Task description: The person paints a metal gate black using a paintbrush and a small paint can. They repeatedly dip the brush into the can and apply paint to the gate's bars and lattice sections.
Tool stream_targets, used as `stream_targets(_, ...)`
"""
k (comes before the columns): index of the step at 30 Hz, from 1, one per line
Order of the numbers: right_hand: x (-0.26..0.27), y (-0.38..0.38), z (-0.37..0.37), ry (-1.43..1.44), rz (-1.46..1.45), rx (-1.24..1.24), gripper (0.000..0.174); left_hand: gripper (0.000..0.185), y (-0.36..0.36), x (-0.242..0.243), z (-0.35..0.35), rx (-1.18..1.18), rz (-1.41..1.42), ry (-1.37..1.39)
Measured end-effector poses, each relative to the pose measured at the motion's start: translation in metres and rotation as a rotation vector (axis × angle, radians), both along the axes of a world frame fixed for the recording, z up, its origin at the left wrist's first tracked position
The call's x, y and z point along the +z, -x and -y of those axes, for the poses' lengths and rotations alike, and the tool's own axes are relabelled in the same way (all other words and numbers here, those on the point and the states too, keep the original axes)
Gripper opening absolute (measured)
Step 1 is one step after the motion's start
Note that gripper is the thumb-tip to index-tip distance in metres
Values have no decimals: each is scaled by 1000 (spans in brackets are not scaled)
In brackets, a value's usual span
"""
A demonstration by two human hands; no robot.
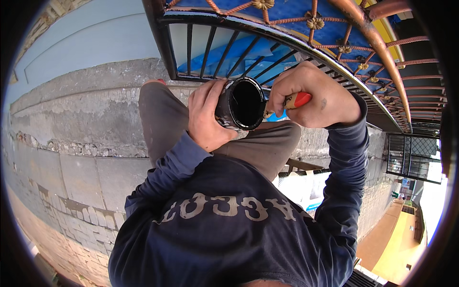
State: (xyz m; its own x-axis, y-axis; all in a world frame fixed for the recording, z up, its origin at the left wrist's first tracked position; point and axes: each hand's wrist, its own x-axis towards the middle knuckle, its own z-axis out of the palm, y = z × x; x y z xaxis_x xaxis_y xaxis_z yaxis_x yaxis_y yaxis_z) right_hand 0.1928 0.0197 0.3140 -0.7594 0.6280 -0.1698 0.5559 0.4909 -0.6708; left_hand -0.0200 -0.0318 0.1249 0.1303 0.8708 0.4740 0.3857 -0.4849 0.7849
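My left hand point(208, 114) is wrapped around a round paint can point(224, 107) with dark paint inside and smears on its rim and side. The can's open mouth faces the camera. My right hand point(310, 95) grips a paintbrush point(298, 100) whose wooden handle has a red end. The brush's neck rests at the right side of the can's rim; its bristles are hidden. Just beyond both hands stands a metal fence, with black bars point(224, 52) low down and a glossy black rail point(287, 36) above them.
Copper-coloured twisted rods point(337, 19) with gold flower ornaments top the fence. Blue plastic sheeting point(229, 50) shows behind the bars. A worn concrete ledge point(86, 118) and paving point(79, 175) run left. A white item point(301, 186) lies beneath my right arm.
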Motion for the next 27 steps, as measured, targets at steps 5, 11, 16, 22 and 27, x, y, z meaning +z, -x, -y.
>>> stream_targets(5, 16, 1, -4, -32, 61, -48, 13, 105, 2, -6, -8, 13, -12, -30)
stream_targets(11, 2, 13, 3, -190, -97, -84, 15, 106, 2, -10, -5, 32, -31, -5)
stream_targets(16, -13, 13, 0, -151, -18, -148, 12, 109, 2, -5, -2, 35, -36, -6)
stream_targets(22, 6, -1, 7, -258, -14, -287, 18, 112, 6, -6, -7, 67, -67, 1)
stream_targets(27, -10, 8, 9, -227, -164, -55, 20, 111, 5, -4, -8, 69, -69, -33)
